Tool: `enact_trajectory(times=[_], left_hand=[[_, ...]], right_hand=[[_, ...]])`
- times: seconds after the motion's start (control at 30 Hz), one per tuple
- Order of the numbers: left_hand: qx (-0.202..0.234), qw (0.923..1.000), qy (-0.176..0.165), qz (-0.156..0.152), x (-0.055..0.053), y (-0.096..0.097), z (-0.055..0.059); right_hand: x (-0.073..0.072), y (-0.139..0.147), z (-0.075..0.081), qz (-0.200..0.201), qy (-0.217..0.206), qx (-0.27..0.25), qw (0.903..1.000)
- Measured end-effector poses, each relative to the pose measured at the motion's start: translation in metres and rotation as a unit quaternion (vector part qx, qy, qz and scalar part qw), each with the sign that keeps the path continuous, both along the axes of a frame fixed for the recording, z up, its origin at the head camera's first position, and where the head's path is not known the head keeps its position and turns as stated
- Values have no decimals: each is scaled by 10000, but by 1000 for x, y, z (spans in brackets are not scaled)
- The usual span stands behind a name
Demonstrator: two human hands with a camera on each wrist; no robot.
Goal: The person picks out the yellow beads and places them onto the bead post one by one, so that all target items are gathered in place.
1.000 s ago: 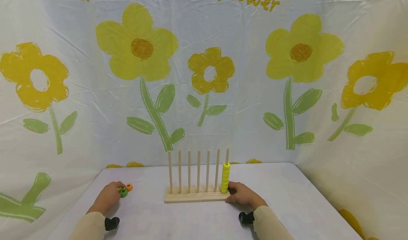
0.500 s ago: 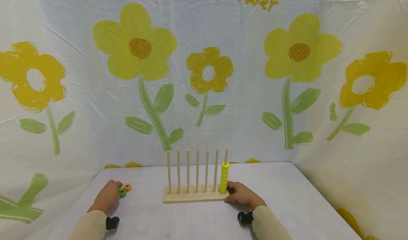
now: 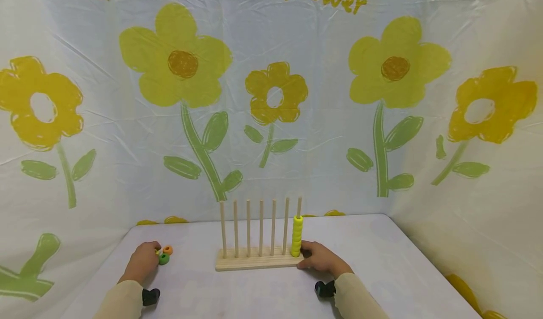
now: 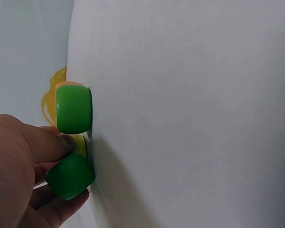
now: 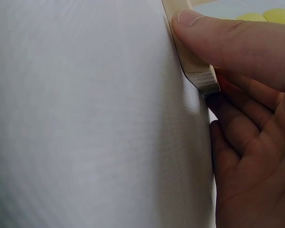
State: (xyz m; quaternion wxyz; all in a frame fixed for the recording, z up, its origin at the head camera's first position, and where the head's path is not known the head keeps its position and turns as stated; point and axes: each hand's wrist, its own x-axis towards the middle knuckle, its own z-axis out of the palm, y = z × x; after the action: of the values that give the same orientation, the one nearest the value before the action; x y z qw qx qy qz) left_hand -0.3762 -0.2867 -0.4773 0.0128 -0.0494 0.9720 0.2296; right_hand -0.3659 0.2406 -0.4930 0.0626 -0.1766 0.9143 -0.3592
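Observation:
At the left of the table my left hand reaches into a small group of beads. In the left wrist view its thumb and fingers pinch a yellow bead, mostly hidden by the thumb. One green bead sits just above the thumb, and a second green bead lies below it, close over the lower fingers. An orange bead is beside them. My right hand grips the right end of a wooden peg rack, thumb on the front of its base and fingers behind. Yellow beads are stacked on its rightmost peg.
Several bare upright pegs stand along the rack left of the yellow stack. A pale cloth covers the table. Behind and beside it hangs a flower-printed curtain. Dark camera mounts are on both wrists.
The left hand shifts slightly among the beads, and the green and orange beads move a little with respect to each other. The head view drifts slightly. The right hand keeps its grip on the rack.

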Motion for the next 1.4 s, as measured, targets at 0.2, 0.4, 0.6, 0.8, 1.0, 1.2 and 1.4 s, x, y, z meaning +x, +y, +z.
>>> enact_trajectory(times=[0.2,0.4,0.6,0.8,1.0,1.2,1.4], left_hand=[[-7,9999,126,35,6,2,4],[-140,9992,355,98,9,1,4],[96,9986,506,143,12,0,8],[260,9961,827,176,11,3,13],[587,9943,883,98,16,8,19],[945,9915,893,-36,23,17,29],[1380,9877,735,26,29,26,35]], right_hand=[[-1,1,0,61,143,52,9999],[0,2,-1,47,150,75,9998],[2,3,-1,21,140,59,9999],[4,3,0,-21,138,6,9999],[4,3,1,6,123,-14,9999],[3,2,0,-4,103,-28,9999],[1,1,0,53,167,14,9998]])
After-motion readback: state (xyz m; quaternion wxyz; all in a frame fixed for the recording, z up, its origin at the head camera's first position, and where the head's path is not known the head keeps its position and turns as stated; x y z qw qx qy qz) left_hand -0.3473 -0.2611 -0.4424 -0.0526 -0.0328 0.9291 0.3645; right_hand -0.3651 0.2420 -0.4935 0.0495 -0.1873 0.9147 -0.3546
